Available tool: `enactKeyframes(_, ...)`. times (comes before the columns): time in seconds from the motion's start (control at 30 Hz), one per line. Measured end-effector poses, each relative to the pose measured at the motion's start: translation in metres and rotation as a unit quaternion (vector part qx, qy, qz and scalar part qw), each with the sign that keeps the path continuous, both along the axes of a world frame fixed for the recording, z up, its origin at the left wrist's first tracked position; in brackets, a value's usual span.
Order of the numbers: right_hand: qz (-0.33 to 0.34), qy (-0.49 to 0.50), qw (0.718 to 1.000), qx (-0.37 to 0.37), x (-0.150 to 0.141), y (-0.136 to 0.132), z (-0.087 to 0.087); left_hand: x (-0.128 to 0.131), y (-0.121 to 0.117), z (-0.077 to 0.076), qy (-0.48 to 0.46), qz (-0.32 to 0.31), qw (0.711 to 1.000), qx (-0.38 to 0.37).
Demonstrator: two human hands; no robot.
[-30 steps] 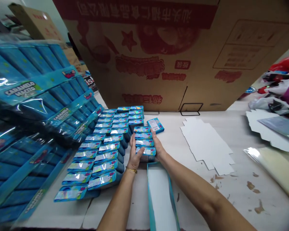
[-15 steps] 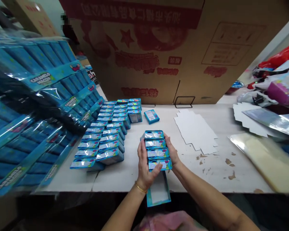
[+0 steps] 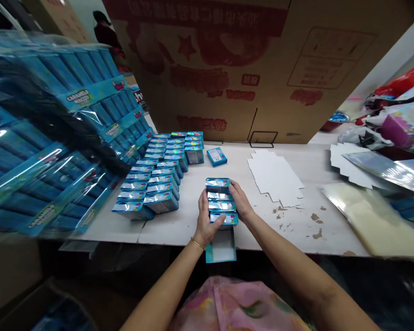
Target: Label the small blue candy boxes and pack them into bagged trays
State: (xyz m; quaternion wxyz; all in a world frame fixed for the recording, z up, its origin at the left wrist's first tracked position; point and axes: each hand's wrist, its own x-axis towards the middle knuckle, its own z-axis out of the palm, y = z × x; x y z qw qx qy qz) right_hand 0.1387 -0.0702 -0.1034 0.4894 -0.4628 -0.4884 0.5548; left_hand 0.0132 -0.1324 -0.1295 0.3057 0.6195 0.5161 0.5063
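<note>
A short row of small blue candy boxes point(image 3: 222, 205) stands at the middle of the table's front edge, above an open blue display tray point(image 3: 221, 263). The tray's white inside shows at its near end, which juts past the edge. My left hand point(image 3: 208, 224) closes on the row's left side, its thumb over the nearest box. My right hand point(image 3: 240, 201) presses against the right side, fingers around the far end. The farthest box stands a little apart from the others. How deep the boxes sit in the tray is hidden.
Rows of blue boxes point(image 3: 162, 177) stand to the left, beside stacked, plastic-wrapped packs point(image 3: 100, 108). One box point(image 3: 216, 156) lies flat farther back. White card blanks point(image 3: 276, 177) and a clear-wrapped pale stack point(image 3: 369, 220) lie right. A large carton point(image 3: 210, 69) forms the back; a person point(image 3: 105, 32) is beyond.
The view has shifted, so the table appears higher. Both hands still hold the row, and a gap now shows behind the farthest box's near side.
</note>
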Motion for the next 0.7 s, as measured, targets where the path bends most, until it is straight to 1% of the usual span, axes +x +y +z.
enactKeyframes(0.07,0.012,-0.088,0.995,0.049,0.002,0.004,0.002,-0.003,-0.002,0.001,0.014,-0.012,1.0,-0.01)
enactKeyframes(0.1,0.022,-0.137,0.987,0.078,0.003,0.006,0.004,-0.005,-0.004,0.002,0.018,-0.016,1.0,-0.017)
enactKeyframes(0.17,0.054,-0.217,0.965,0.14,0.006,0.01,0.007,-0.008,-0.009,0.004,0.022,-0.022,0.999,-0.03)
enactKeyframes(0.2,0.071,-0.242,0.953,0.167,0.008,0.013,0.009,-0.009,-0.012,0.004,0.024,-0.026,0.999,-0.034)
enactKeyframes(0.27,0.102,-0.265,0.935,0.211,0.013,0.019,0.013,-0.012,-0.018,0.006,0.032,-0.033,0.998,-0.033)
enactKeyframes(0.37,0.15,-0.257,0.924,0.24,0.021,0.03,0.02,-0.014,-0.028,0.005,0.018,-0.02,0.999,-0.044)
enactKeyframes(0.43,0.176,-0.242,0.926,0.229,0.027,0.037,0.024,-0.012,-0.036,0.001,-0.017,-0.01,0.998,-0.066)
enactKeyframes(0.53,0.177,-0.207,0.946,0.177,0.037,0.046,0.024,-0.006,-0.047,-0.005,-0.06,0.008,0.993,-0.099)
enactKeyframes(0.6,0.19,-0.176,0.957,0.131,0.042,0.051,0.022,-0.001,-0.053,-0.008,-0.064,0.024,0.992,-0.111)
enactKeyframes(0.7,0.223,-0.164,0.957,0.08,0.045,0.056,0.019,0.004,-0.058,-0.009,-0.058,0.031,0.991,-0.119)
